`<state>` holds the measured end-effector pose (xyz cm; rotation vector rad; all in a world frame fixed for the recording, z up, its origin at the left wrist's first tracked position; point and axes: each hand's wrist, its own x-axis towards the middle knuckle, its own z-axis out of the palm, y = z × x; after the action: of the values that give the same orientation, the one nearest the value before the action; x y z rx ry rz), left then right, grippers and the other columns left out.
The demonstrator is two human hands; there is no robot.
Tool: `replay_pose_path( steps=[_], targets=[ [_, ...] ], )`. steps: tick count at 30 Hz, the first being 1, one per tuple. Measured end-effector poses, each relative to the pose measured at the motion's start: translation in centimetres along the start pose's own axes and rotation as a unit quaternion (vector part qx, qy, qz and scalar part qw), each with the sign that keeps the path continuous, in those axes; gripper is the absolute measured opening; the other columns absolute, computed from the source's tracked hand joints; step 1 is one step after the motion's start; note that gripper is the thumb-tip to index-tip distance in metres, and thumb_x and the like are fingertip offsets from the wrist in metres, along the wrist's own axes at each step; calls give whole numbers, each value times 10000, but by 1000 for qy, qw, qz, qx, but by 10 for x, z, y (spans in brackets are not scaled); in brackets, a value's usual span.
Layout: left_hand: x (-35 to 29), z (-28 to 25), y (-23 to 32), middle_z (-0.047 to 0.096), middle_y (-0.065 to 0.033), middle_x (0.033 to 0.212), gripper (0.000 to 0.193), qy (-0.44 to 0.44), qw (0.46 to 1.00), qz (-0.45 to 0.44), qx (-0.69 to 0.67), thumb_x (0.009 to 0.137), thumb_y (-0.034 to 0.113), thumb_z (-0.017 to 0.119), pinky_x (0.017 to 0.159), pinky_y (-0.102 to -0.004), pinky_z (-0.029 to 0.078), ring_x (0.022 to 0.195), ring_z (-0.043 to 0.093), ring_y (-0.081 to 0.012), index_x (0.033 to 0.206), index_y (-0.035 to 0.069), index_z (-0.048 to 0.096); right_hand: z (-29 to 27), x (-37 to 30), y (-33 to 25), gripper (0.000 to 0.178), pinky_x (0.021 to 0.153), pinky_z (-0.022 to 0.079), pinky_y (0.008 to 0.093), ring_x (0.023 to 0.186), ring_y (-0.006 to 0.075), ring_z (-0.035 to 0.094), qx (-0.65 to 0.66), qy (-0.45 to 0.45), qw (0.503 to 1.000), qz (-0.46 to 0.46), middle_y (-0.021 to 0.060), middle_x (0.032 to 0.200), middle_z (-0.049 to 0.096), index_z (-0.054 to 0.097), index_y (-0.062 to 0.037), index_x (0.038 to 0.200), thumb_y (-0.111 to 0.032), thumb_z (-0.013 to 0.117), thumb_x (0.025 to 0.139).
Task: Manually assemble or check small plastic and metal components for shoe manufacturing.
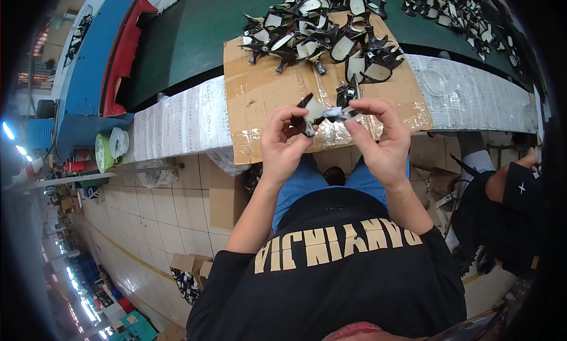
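Above the near edge of the cardboard sheet, my left hand (285, 137) pinches a black shoe heel (313, 110) with a cream inner face. Facing it, my right hand (381, 137) has its thumb and fingers closed on a small dark, shiny piece whose kind I cannot make out. A pale bluish-white bit (333, 111) shows between the hands, close to the heel. Just beyond my right fingertips lies another black piece (347, 93). Farther off, a heap of similar black-and-cream shoe heels (310, 48) covers the far part of the cardboard (254, 98).
A green conveyor belt (177, 45) runs behind the white-wrapped ledge (183, 119), with more heels (455, 13) at far right. Blue-and-red machinery (112, 51) stands left. Another person (502, 205) sits at my right. A carton of parts (188, 276) rests on the floor, lower left.
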<state>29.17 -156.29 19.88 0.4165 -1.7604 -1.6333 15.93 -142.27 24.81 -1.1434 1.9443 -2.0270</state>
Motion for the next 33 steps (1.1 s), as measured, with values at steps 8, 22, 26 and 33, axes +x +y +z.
replay_pose_path(
  steps=[8, 22, 26, 33],
  targets=[
    [-10, 1, 21, 607, -116, 1229, 620, -7, 1000, 0, 27, 741, -100, 727, 943, -312, 520, 1058, 626, -167, 1324, -58, 520, 13, -4, -6, 303, 729, 441, 321, 810, 216, 562, -124, -34, 981, -145, 20, 872, 700, 713, -77, 956, -47, 809, 670],
    [-12, -4, 19, 653, -108, 1164, 586, 6, 999, -17, 29, 741, -45, 771, 913, -304, 523, 1026, 646, -166, 1285, -53, 553, -2, -12, -24, 286, 748, 466, 289, 818, 194, 575, -13, -94, 994, -56, 64, 876, 680, 705, -38, 978, -25, 788, 705],
    [-14, -4, 23, 653, -104, 1167, 631, -15, 998, -38, 42, 728, -51, 771, 906, -290, 512, 1016, 641, -157, 1312, -59, 533, 0, -7, -13, 285, 757, 466, 287, 822, 193, 583, -25, -35, 998, -45, 67, 863, 668, 703, -33, 980, -22, 785, 708],
    [-19, 0, 29, 682, -64, 1072, 579, 0, 997, -55, 55, 680, -42, 705, 824, -246, 513, 917, 641, -94, 1251, 2, 622, 10, -8, -4, 274, 742, 440, 311, 800, 203, 585, -66, -83, 992, -72, 51, 853, 679, 713, -48, 955, -73, 802, 697]
  ],
)
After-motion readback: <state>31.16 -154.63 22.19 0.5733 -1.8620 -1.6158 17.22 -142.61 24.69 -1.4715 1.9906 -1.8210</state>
